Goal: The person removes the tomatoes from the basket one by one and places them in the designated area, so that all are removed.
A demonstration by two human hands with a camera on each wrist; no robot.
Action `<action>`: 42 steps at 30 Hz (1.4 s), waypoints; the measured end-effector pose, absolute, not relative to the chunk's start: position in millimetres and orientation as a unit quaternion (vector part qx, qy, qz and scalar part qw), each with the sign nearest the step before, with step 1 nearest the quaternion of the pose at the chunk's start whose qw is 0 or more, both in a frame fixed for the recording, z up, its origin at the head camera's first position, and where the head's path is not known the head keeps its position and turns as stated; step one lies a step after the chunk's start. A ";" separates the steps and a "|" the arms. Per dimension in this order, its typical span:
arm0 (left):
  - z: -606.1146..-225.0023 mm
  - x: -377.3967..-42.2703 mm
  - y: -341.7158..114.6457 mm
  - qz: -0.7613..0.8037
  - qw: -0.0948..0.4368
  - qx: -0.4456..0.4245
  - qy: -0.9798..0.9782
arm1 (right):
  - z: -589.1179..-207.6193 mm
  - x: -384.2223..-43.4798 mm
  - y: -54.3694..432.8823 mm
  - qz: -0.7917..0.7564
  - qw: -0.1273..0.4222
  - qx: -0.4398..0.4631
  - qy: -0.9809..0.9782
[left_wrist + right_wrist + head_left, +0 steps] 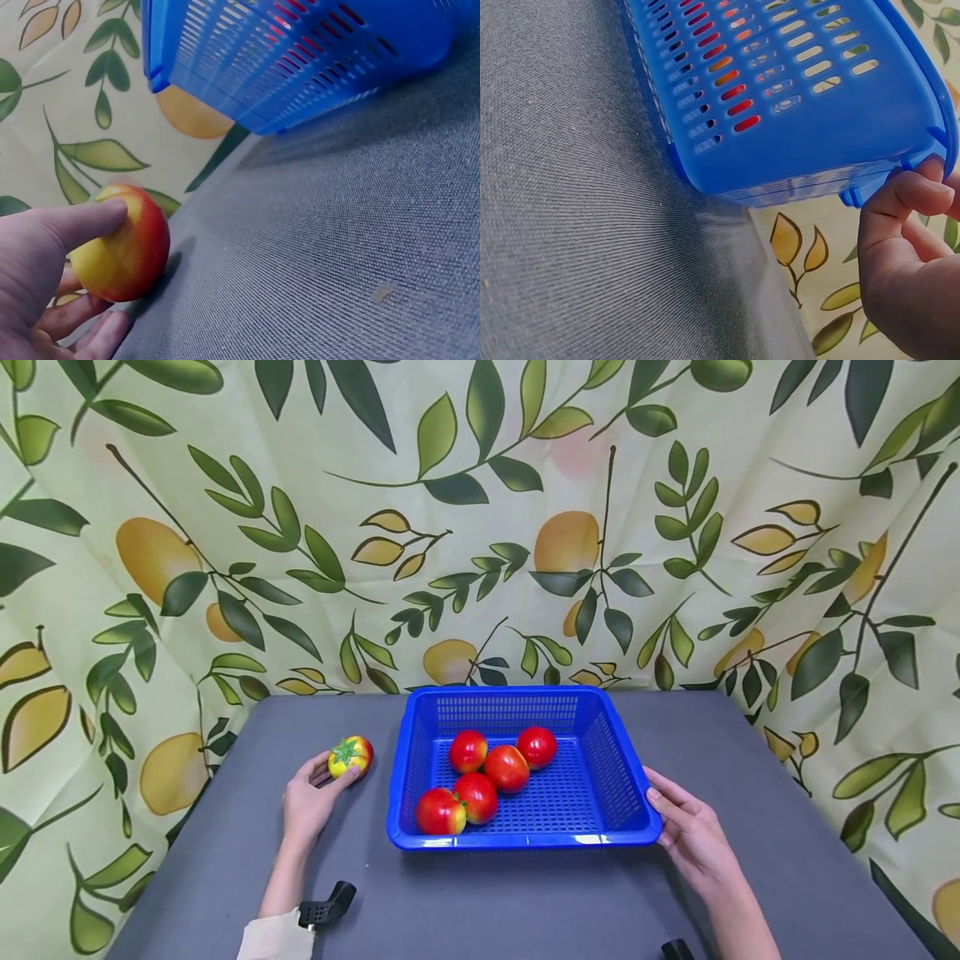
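Leafy, fruit-printed cloth (510, 518) hangs behind and along the sides of a grey worktop (555, 902); on it stands a blue basket (525, 841) with slotted walls, and five red tomatoes (507, 769) lie inside, toward its left and middle, some touching one another; left of the basket and apart from it, the left hand (309, 802) grasps a red-and-yellow tomato (352, 757) between thumb and fingers, its green leafy top visible from the head view; I cannot tell whether that fruit touches the surface; the right hand (693, 839) grips the basket's right rim toward the near corner; a pale sleeve (277, 937) covers the left forearm, with a black device (328, 907) beside it
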State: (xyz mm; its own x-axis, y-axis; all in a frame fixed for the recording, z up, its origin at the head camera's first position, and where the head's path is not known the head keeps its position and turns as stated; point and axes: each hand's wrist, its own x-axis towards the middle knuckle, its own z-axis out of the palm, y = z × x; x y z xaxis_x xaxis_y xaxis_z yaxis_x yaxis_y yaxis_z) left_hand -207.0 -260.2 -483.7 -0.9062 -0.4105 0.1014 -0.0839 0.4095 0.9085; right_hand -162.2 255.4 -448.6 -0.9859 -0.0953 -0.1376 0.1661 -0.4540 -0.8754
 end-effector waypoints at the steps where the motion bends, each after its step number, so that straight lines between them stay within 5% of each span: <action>1: -483.9 -207.2 -259.9 -0.523 0.158 0.150 -0.824 | -448.3 -162.1 255.8 -0.852 0.077 0.034 0.517; 42: -481.4 -207.1 -265.8 -0.561 0.102 0.153 -0.807 | -448.1 -160.9 257.2 -0.848 0.081 0.047 0.522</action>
State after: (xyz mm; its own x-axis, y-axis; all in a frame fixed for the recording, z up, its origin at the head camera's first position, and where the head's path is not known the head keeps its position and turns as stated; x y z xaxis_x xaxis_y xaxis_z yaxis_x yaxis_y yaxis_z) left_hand -207.1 -265.8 -481.4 -0.9320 -0.3623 -0.0073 -0.1329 0.3230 0.9370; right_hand -160.9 257.2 -448.1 -0.9826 -0.0877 -0.1636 0.1856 -0.4411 -0.8780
